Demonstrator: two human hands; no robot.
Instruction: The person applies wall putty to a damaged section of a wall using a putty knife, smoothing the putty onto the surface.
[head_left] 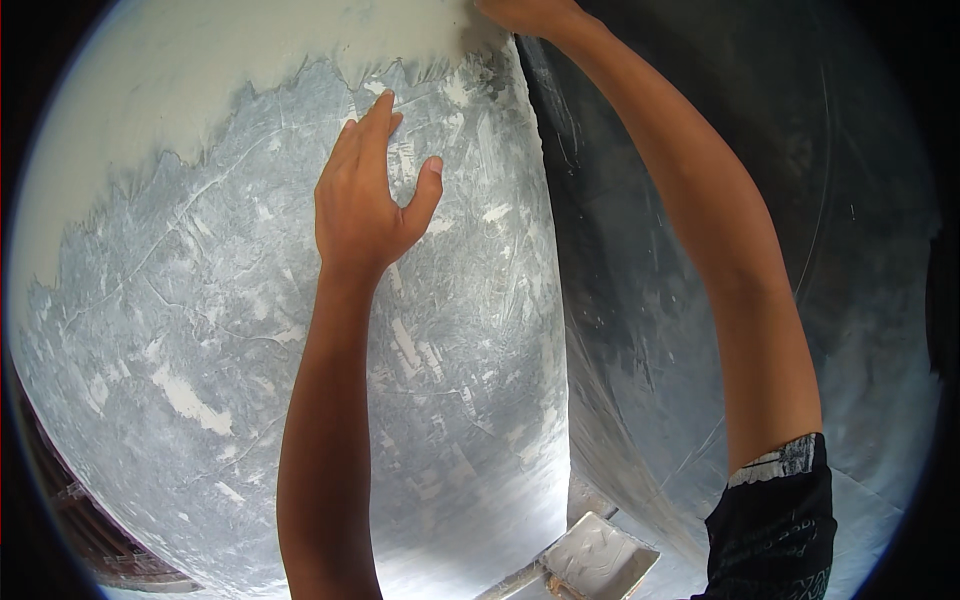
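A pale wet-looking coat [170,70] covers the upper part of a grey wall [450,340], ending in a ragged lower edge. Just under that edge is my left hand [370,205], fingers stretched out and thumb apart, holding nothing. Whether its palm touches the wall I cannot tell. At the top of the view, by the wall's right-hand corner, my right hand [530,14] is partly cut off. Its fingers are out of sight, and so is anything they may hold. A dark smudge or shadow lies on the coat beside it.
Right of the corner stands a dark, scratched surface [640,300]. Low down near the corner sits a rectangular tray [640,578] with pale paste in it. Brown slatted pieces [95,535] show at the lower left, beyond the wall's edge.
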